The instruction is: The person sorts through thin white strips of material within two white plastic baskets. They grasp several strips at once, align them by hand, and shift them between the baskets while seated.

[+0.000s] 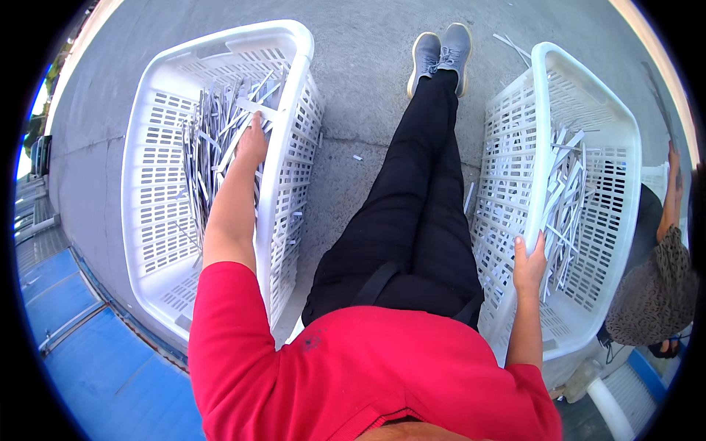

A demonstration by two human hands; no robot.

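The left hand reaches down into the left basket, its fingertips at a broad pale strip on top of the pile. Whether the fingers are closed on that strip or only touching it, I cannot tell. The grey and white strips lie beneath and beside this hand, mostly lengthwise, with a few crossing on top; the basket's tall walls likely stop so loose a heap from spilling.

The right hand grasps the near rim of the right basket, thumb on the outer side and fingers over the edge, perhaps to steady the basket or to rest the arm. More white strips lie in a tangle inside, just beyond this hand.

The baskets flank the person's legs, one at each hand, which seems to put both within easy arm's reach. The legs, crossed near the ankles, stretch out between the hands over the concrete ground, taking up little of the gap. Well to the right of the right hand, another person is partly visible at the edge.
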